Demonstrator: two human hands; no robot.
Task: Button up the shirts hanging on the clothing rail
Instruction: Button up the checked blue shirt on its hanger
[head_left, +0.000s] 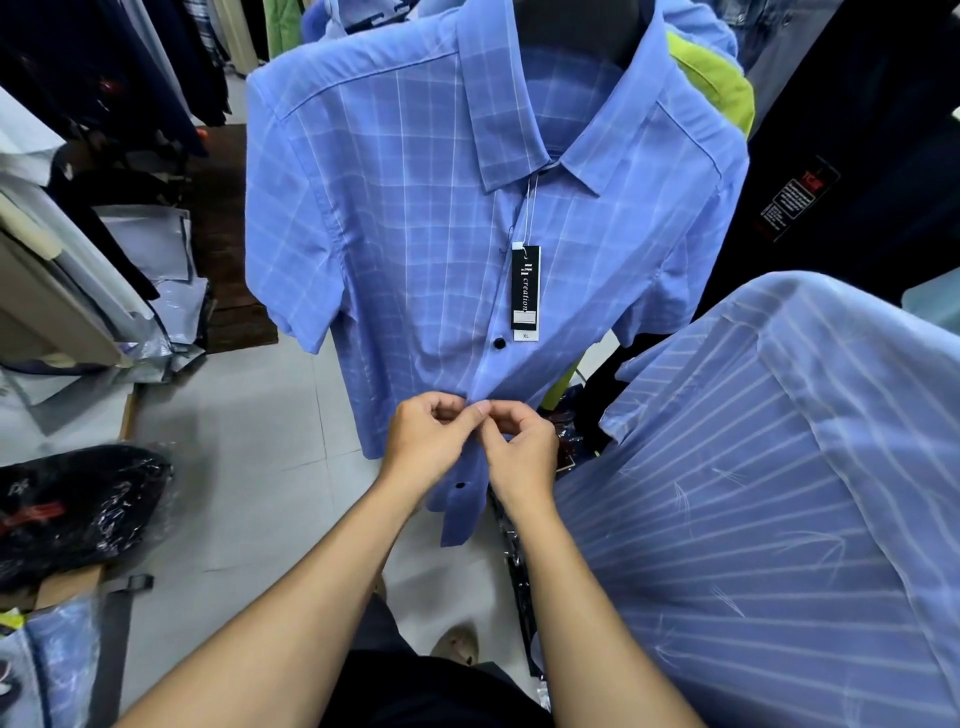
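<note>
A blue checked short-sleeved shirt (415, 218) hangs in front of me on a hanger. A black and white size tag (525, 290) dangles at its chest. One dark button (499, 342) sits closed on the placket below the tag, and another dark button (460, 485) shows lower down. My left hand (428, 441) and my right hand (519, 449) meet at the placket between those two buttons. Both pinch the shirt's front edges with curled fingers. The button under my fingertips is hidden.
A blue striped shirt (769, 493) hangs close on my right. Dark garments (857, 130) hang behind it. Bagged dark clothing (78, 509) lies on the left, with folded packets (150, 249) stacked further back. Grey floor tiles (260, 457) show below the shirt.
</note>
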